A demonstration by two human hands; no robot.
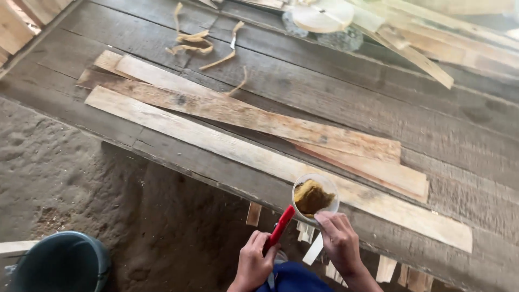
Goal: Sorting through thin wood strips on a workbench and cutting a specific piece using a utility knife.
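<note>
Just below the edge of the plank table (162,162), my right hand (339,243) grips the little clear cup of brown paste (314,198), and my left hand (254,263), curled tight round the red-handled tool (280,228), points its long handle up toward that cup.

Grey plank desk (335,97) carried pale wooden slats (243,116) stacked lengthwise, just beyond fingers (330,219). Curled wood shavings (194,43) lay farther off. Dirt floor (65,167) spread below, left of fingers.
</note>
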